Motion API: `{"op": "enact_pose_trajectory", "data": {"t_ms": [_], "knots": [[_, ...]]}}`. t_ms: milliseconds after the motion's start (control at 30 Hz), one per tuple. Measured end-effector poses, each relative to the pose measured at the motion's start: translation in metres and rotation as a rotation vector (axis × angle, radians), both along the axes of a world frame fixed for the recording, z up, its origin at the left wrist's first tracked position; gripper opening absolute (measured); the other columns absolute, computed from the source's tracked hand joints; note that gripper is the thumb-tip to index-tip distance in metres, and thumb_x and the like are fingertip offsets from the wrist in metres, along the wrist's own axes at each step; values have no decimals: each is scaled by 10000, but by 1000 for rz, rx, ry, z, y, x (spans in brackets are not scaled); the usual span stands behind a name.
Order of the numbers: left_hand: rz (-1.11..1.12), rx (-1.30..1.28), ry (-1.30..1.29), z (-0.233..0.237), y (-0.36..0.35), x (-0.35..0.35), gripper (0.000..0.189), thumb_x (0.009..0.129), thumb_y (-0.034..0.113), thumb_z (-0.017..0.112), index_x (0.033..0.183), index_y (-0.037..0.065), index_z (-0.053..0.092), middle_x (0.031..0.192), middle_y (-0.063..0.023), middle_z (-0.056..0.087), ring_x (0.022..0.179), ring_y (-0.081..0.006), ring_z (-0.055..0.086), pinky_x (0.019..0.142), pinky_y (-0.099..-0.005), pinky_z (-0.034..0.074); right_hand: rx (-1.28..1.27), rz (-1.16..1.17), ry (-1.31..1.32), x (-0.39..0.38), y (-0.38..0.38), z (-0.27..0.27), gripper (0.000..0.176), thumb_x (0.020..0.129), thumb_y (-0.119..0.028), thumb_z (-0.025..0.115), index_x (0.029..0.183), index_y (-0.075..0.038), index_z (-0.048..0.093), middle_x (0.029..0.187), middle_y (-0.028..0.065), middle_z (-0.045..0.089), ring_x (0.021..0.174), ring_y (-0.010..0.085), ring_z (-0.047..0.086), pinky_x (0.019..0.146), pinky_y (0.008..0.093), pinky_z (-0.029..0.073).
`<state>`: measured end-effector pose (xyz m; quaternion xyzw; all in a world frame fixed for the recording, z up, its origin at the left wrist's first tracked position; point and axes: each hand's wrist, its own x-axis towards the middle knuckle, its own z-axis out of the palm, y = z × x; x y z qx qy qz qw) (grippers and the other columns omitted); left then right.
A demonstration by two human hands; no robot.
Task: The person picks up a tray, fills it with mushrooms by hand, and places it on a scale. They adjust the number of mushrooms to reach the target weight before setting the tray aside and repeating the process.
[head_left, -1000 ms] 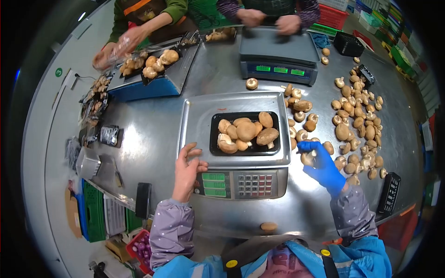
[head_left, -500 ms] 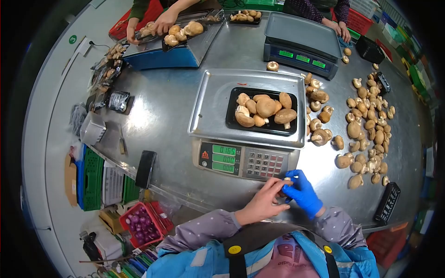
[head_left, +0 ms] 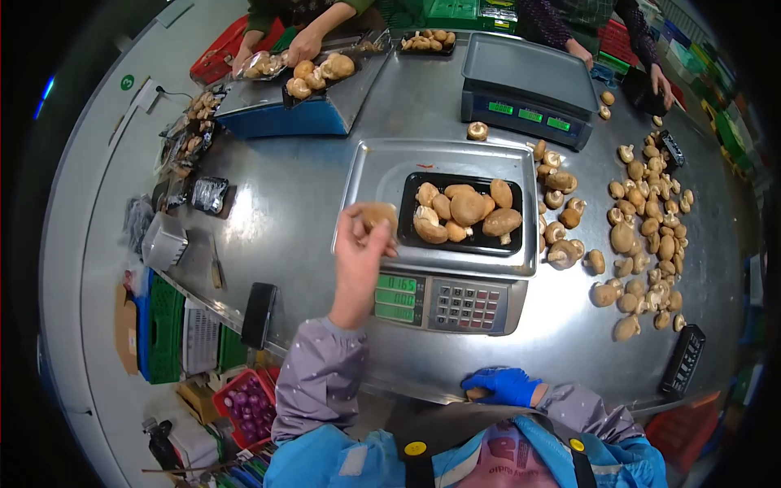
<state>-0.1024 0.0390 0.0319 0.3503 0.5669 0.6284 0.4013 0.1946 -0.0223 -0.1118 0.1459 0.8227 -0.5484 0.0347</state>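
Note:
My bare left hand [head_left: 362, 244] is raised over the left part of the scale's metal pan [head_left: 370, 175]. Its fingers are closed round a brown shiitake mushroom [head_left: 380, 214], slightly blurred. Just right of it, a black tray [head_left: 415, 236] filled with several shiitake mushrooms [head_left: 468, 207] rests on the pan. Below the pan, the scale's display [head_left: 397, 297] is partly covered by my left wrist. Down at the table's front edge, my right hand [head_left: 503, 385] in a blue glove has its fingers curled. Something pale brown shows at its fingertips, too hidden to name.
Loose shiitake mushrooms [head_left: 643, 236] spread over the right side of the metal table [head_left: 301, 211]. A second scale [head_left: 529, 81] stands at the back. Two co-workers' hands [head_left: 305, 47] are across the table. A black holder [head_left: 682, 358] lies near the right edge, a dark box [head_left: 258, 315] at the left.
My left hand has moved up and left from beside my right hand to over the pan, carrying a mushroom. My right hand has dropped toward the table edge. A co-worker's hand has moved to a black tray.

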Motion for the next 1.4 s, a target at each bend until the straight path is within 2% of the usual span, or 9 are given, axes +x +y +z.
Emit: {"op": "enact_pose_trajectory", "data": {"t_ms": [333, 600, 667, 800, 967, 1067, 1267, 1333, 1400], "knots": [[8, 88, 142, -3, 73, -20, 352, 869, 175, 546, 1126, -14, 398, 920, -92, 561, 743, -105, 532, 627, -227, 449, 188, -468, -286, 37, 73, 54, 375, 753, -338, 607, 1064, -133, 567, 1000, 128, 595, 879, 309, 588, 773, 365, 466], [-18, -183, 934, -51, 53, -18, 302, 877, 204, 452, 1124, 49, 527, 1008, -176, 493, 944, -316, 498, 844, -389, 389, 316, -876, -285, 80, 112, 76, 340, 741, -204, 660, 1054, -106, 565, 938, 70, 603, 752, 171, 591, 632, 278, 482], [-29, -139, 1011, -56, 50, -22, 317, 880, 196, 447, 1156, 53, 509, 1059, -173, 467, 952, -308, 493, 850, -374, 386, 428, -927, -220, 82, 120, 77, 332, 748, -193, 657, 1052, -97, 565, 937, 63, 599, 695, 156, 558, 582, 269, 463], [-40, -49, 953, -58, 51, -31, 338, 886, 183, 431, 1186, 33, 471, 1076, -181, 460, 956, -297, 489, 859, -369, 381, 276, -1030, -19, 71, 139, 87, 296, 765, -143, 634, 1042, -65, 569, 969, 21, 592, 685, 110, 523, 584, 248, 442], [-50, -248, 443, -44, 37, -36, 421, 879, 102, 436, 1277, 6, 336, 1124, -133, 453, 805, -126, 534, 686, -246, 470, 130, -1006, 139, 38, 159, 107, 296, 806, -101, 577, 1096, -46, 553, 987, 31, 576, 745, 85, 522, 604, 209, 447], [4, -250, 431, -36, 33, -43, 452, 860, 92, 462, 1277, -10, 320, 1086, -131, 469, 750, -126, 539, 684, -252, 474, -100, -999, 166, 7, 165, 128, 363, 829, -123, 563, 1177, -52, 487, 1060, 41, 548, 781, 109, 538, 631, 243, 466], [-44, -335, 368, -32, 29, -42, 484, 839, 76, 499, 1277, -26, 320, 1034, -130, 490, 721, -144, 582, 659, -240, 483, 30, -840, 143, -31, 187, 127, 508, 840, -201, 574, 1282, -77, 356, 1065, 83, 522, 809, 137, 543, 633, 256, 472], [-343, -456, 149, -40, 32, -39, 487, 831, 55, 491, 1273, -47, 315, 1035, -143, 497, 715, -149, 594, 641, -231, 498, -56, -808, 59, -40, 191, 130, 562, 844, -244, 577, 1310, -80, 309, 1084, 124, 515, 851, 156, 534, 684, 273, 465], [-344, -436, 92, -48, 36, -26, 435, 809, 27, 485, 1220, -55, 369, 1033, -170, 530, 682, -165, 602, 600, -247, 520, -166, -808, 107, -51, 196, 116, 614, 835, -279, 588, 1330, -80, 283, 1101, 154, 512, 910, 179, 531, 754, 286, 449]]}}
